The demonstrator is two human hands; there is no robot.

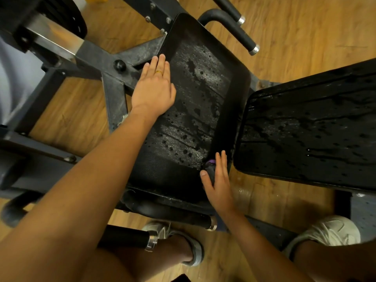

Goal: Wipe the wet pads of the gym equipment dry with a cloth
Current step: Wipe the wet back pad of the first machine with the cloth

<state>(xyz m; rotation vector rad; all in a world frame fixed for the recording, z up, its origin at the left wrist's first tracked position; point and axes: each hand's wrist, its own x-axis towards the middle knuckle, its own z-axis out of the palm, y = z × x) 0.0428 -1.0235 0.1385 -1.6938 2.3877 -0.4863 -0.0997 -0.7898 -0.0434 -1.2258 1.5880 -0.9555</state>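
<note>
The black steel frame of the gym machine (114,58) stands on a wood-plank floor (305,27), and the person leans over it from the near side, feet planted either side of its base.

The wide black vinyl back pad (305,129) on the right is wet all over: beads and long runs of water catch the light across its surface. No hand is on it, so I'd judge it is left for later.

The black textured seat pad (193,88) in the middle is the one being worked. Its centre is speckled with droplets and dark streaks, while the near left corner looks duller and free of beads, probably dry.

The left hand (153,88) lies flat and open on the seat pad's left edge, fingers straight and together. It looks like a brace, taking the person's weight during the reach.

The right hand (220,184) is open too, fingers straight, pressing down at the pad's near right corner beside the gap to the back pad.

Under it sits the small dark bunched cloth with a purple edge (210,169), between thumb and forefinger, flat against the pad, likely so a push carries it across the wet patch.

A gold ring (159,72) shows on the left hand.
</note>
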